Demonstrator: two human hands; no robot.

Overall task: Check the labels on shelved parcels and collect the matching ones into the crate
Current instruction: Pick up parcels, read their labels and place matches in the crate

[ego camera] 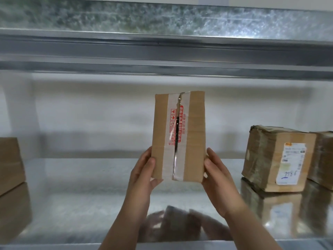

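At the far left, a brown box (10,163) sits on the shiny metal shelf (81,186). Only part of it shows.

In the middle, the left hand (144,170) grips the left edge of the parcel (179,136), thumb on the front. The parcel is held up on end above the shelf and does not touch it. White tape (170,159) with red marks runs down its front, and the tape is split down the middle. The right hand (216,175) grips the right edge, thumb on the front too.

To the right, well apart from the parcel, a taped box (266,159) stands on the shelf. It has a white label (291,163) with blue writing. Just beside it, at the edge, part of another box (322,157) shows.
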